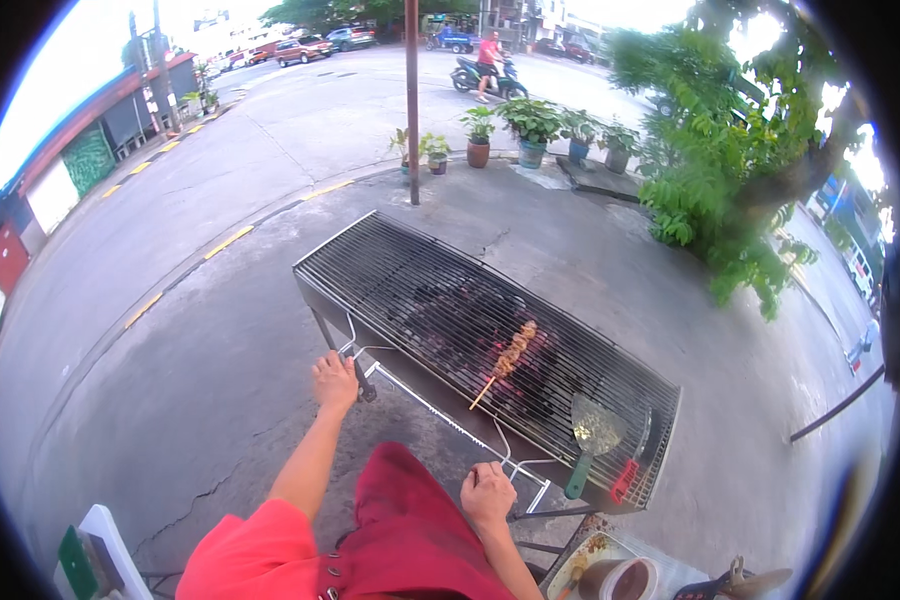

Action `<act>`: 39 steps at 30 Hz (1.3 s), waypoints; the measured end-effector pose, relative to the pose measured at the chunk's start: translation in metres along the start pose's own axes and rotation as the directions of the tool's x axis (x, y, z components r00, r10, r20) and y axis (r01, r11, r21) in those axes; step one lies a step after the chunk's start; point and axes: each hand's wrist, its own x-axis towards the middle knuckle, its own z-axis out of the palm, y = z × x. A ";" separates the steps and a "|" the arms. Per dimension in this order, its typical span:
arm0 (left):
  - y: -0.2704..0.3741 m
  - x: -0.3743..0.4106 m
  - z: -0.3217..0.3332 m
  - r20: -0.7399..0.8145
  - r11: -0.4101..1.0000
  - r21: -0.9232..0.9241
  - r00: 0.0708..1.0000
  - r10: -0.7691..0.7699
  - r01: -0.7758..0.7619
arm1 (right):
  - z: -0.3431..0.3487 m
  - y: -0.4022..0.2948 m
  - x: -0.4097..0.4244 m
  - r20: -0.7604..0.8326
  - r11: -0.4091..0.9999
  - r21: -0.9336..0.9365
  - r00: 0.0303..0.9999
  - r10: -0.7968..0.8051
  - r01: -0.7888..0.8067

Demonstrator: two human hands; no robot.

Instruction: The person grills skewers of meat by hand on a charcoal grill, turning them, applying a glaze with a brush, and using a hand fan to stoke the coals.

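A long charcoal grill [390,262] with a wire grate stands before me, coals glowing under its middle. One skewer of meat [514,351] lies on the grate, its bare stick pointing towards me. My left hand [336,381] is closed around the left handle of the grate, beside a dark grip that hangs there. At the right handle, my right hand [489,491] has its fingers curled around the wire. A metal spatula with a green handle [580,472] and tongs with a red handle [625,480] rest on the grate's right end, nearer my right hand.
At the lower right, a tray [600,540] holds a tub of dark sauce [630,579]. A white and green object [90,559] is at the lower left. Beyond the grill are a pole [412,112], potted plants [532,131], a tree [720,150] and a person on a scooter [487,67].
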 end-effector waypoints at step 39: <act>0.002 -0.002 0.000 0.017 0.999 0.022 0.999 0.031 -0.032 | 0.003 0.001 0.000 0.050 0.998 -0.065 0.999 0.007 -0.003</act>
